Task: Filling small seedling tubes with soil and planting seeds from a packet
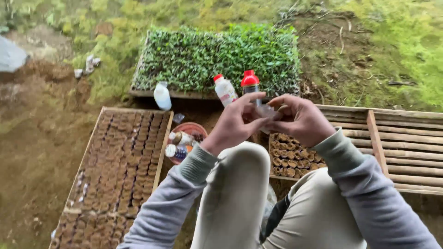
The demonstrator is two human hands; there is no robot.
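knees (240, 184) above soil-filled seedling trays (122, 166), bare earth (32, 138)

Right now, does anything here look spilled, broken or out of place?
Nothing looks spilled or broken. Both bottles in the round orange dish lie on their sides. The left hand and right hand hold a small clear item together.

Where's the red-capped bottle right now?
In the head view, the red-capped bottle stands just above the left hand and right hand, beside the white bottle, in front of the seedling tray.
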